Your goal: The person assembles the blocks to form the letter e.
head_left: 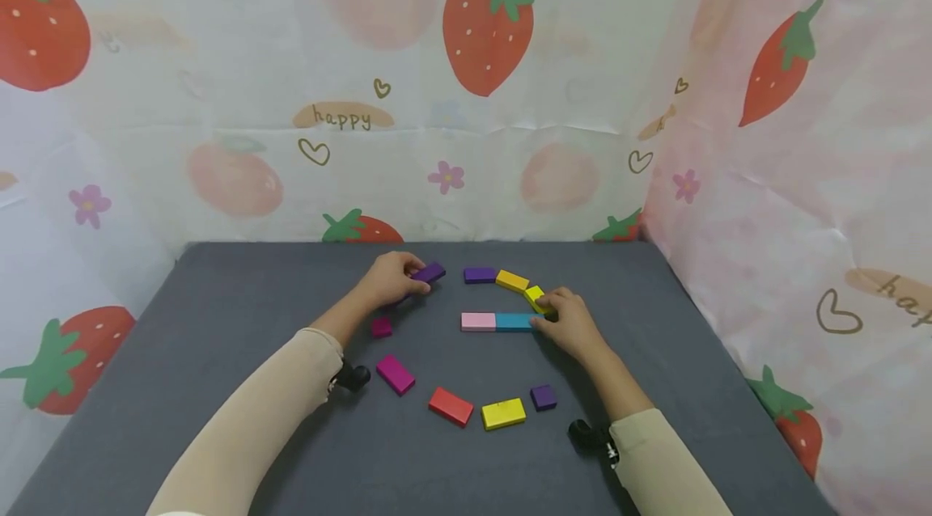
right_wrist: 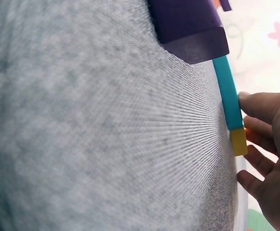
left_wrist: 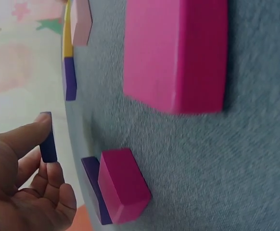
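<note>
Spanning the lower frame, the grey tabletop [head_left: 437, 471] underlies everything. Just left of centre, the left hand [head_left: 390, 280] pinches a purple block [head_left: 430, 272], long axis slanting up rightward, a gap short of the second purple block [head_left: 479, 276] on its right; whether the right hand [head_left: 573, 325], right of centre, grips the small yellow block [head_left: 535, 294] at its fingertips, I cannot tell.

I find a lane across the desk [head_left: 473, 362] between the blue block [head_left: 514, 323] and front yellow block [head_left: 503, 414]; cloth [head_left: 408, 128] bars the rear.
</note>
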Demonstrator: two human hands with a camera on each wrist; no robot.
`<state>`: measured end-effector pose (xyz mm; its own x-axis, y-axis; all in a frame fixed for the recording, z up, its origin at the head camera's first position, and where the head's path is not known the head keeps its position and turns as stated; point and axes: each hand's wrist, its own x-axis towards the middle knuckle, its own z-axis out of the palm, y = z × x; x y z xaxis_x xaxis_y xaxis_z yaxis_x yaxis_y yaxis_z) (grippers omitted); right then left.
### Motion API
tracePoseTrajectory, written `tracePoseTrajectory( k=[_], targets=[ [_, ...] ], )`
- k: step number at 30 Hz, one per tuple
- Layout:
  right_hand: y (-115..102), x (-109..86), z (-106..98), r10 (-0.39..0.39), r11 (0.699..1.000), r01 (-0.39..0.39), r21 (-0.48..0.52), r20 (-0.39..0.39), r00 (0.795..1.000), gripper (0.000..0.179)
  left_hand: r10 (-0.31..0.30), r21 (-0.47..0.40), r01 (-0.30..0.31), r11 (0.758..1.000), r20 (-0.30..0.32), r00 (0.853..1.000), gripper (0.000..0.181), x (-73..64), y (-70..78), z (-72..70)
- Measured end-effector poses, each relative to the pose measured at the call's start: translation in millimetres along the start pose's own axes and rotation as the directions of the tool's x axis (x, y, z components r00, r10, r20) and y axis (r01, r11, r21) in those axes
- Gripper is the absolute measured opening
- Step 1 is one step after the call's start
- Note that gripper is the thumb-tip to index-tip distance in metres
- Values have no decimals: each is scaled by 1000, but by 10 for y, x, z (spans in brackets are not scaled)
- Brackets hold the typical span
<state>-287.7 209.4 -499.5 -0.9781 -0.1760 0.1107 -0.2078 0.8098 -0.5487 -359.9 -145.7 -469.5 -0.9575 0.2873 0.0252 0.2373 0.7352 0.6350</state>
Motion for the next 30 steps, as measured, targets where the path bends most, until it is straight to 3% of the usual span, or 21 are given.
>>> tracePoseTrajectory(
  k=[11, 23, 30],
  targets=[
    [6, -11, -11, -17, 1000, 17, 7, -3, 1000, 42, 3, -20, -3, 1000, 7, 1000, 43, -48, 201, 153],
    [4, -1, -5, -12, 1000, 12, 10, -5, 1000, 41, -25, -14, 25, 1000, -43, 999, 46, -7, 217, 373],
    [3, -3, 3, -15, 1000, 15, 10, -11, 1000, 40, -6, -49, 3, 999, -73, 997, 45, -8, 285, 450]
  ],
)
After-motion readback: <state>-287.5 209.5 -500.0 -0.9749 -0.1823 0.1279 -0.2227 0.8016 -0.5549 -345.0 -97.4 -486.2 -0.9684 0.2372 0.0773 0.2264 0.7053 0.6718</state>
